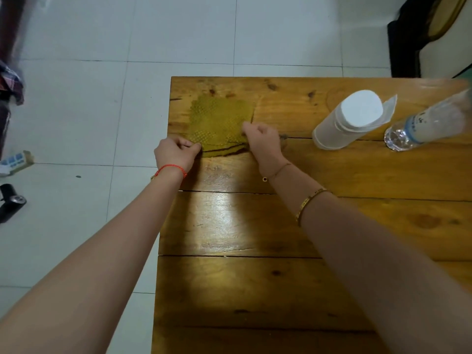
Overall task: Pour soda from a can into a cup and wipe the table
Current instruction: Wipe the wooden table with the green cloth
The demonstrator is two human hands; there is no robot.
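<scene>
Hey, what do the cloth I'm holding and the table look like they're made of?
Cloth: olive-yellow woven textile, likely microfibre or cotton; a raised waffle texture shows, matte. Table: wooden planks, probably pine, with visible knots, grain and seams; the glossy glare suggests varnish.

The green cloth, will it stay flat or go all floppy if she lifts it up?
Probably floppy: the cloth lies folded in soft layers. It likely weighs little, since both hands, left and right, pinch only its edges.
</scene>
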